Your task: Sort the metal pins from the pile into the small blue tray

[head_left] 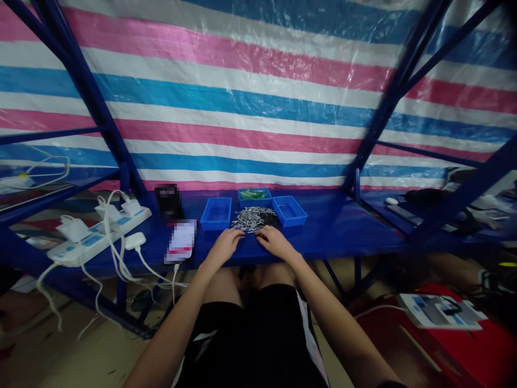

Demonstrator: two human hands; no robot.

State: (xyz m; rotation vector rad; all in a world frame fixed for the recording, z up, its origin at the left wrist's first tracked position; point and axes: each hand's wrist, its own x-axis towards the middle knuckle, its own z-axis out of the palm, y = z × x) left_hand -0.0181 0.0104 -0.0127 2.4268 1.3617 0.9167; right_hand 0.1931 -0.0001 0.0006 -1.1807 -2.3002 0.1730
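A heap of thin silver and black metal pieces (252,218), too small to name surely, lies on the blue table between the trays. At its near left edge is my left hand (226,246), with thumb and fingers pinched together by a thin sliver. My right hand (275,241) is at the near right edge, its fingers curled and closed by the black pieces. What either pinch holds is too small to make out. Around the heap stand a left blue tray (217,227), a back blue tray (255,203) with green items, and a right blue tray (302,220) with a thin silver piece inside.
Left of the trays lie a phone (181,240) with a cable and a black object (168,199). A white power strip (99,237) with plugs sits farther left. Blue frame posts (377,121) flank the table (339,229). A red surface (456,355) is at lower right.
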